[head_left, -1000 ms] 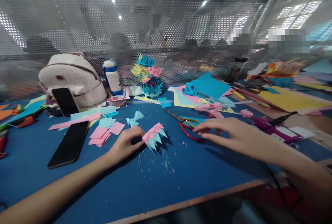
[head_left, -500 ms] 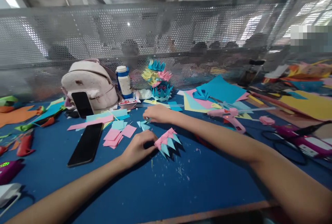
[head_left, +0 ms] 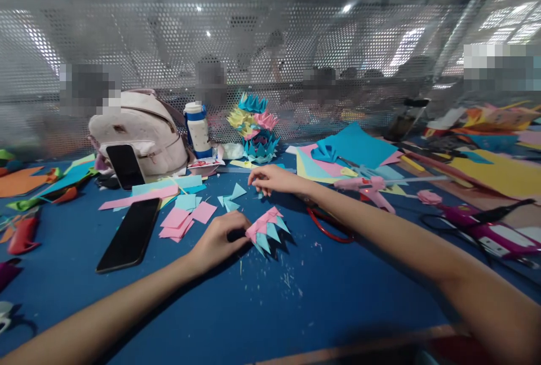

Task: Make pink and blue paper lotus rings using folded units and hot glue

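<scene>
My left hand (head_left: 222,241) pinches one end of a folded paper band (head_left: 268,230), pink along the top with light blue points along its lower side. The band rests low over the blue table. Beyond it, my right hand (head_left: 273,180) hovers with curled fingers, and a small light blue paper piece (head_left: 261,195) shows at its fingertips. Between the hands lie a few light blue paper triangles (head_left: 230,199). Pink paper squares (head_left: 180,223) are scattered left of my left hand.
A black phone (head_left: 131,235) lies at left; another phone (head_left: 125,167) leans on a pale backpack (head_left: 139,123). Behind stand a bottle (head_left: 198,128) and paper flowers (head_left: 260,148). A pink glue gun (head_left: 369,186) lies right, and a red loop (head_left: 327,227) sits under my right forearm.
My right hand has moved right, away from the light blue triangles, with a small blue piece at its fingertips. My left hand keeps its hold on the band. The view has shifted slightly.
</scene>
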`<state>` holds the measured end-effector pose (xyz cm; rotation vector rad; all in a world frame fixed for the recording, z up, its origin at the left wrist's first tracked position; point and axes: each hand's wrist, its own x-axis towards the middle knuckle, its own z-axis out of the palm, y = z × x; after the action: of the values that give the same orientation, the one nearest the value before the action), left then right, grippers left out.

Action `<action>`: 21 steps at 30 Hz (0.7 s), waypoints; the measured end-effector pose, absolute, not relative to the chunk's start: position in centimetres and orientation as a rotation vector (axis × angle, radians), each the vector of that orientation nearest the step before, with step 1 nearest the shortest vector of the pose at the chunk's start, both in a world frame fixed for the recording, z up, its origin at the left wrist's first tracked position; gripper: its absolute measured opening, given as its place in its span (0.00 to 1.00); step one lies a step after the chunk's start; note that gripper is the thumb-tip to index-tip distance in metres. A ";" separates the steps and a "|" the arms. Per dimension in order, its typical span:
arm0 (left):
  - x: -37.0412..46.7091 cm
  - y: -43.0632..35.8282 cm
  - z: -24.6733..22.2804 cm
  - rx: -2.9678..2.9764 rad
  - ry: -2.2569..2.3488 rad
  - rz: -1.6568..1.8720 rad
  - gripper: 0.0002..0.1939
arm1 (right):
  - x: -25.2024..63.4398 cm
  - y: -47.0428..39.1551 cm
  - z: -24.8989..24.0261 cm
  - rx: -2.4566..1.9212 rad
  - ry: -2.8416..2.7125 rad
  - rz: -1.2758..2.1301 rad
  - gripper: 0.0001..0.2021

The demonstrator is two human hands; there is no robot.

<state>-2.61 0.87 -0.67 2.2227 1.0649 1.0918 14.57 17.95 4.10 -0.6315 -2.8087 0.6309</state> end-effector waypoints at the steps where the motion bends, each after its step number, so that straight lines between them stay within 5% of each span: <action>1: -2.6 0.9 -0.7 2.225 1.066 1.092 0.09 | 14.7 18.0 4.1 -0.639 -2.791 0.688 0.12; 11: -2.6 0.8 -0.7 2.254 1.038 1.079 0.09 | 15.5 19.1 3.8 -0.465 -2.848 0.785 0.13; 17: -2.7 0.7 -0.8 2.255 1.042 1.073 0.08 | 16.3 18.0 3.8 -0.363 -2.937 0.574 0.24; 21: -2.7 0.8 -0.9 2.255 1.048 1.075 0.07 | 16.4 16.8 3.4 -0.350 -2.951 0.414 0.18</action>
<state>-2.70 0.79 -0.87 2.2548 1.0476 1.0749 16.41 16.84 3.37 -0.3500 -2.9507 0.4143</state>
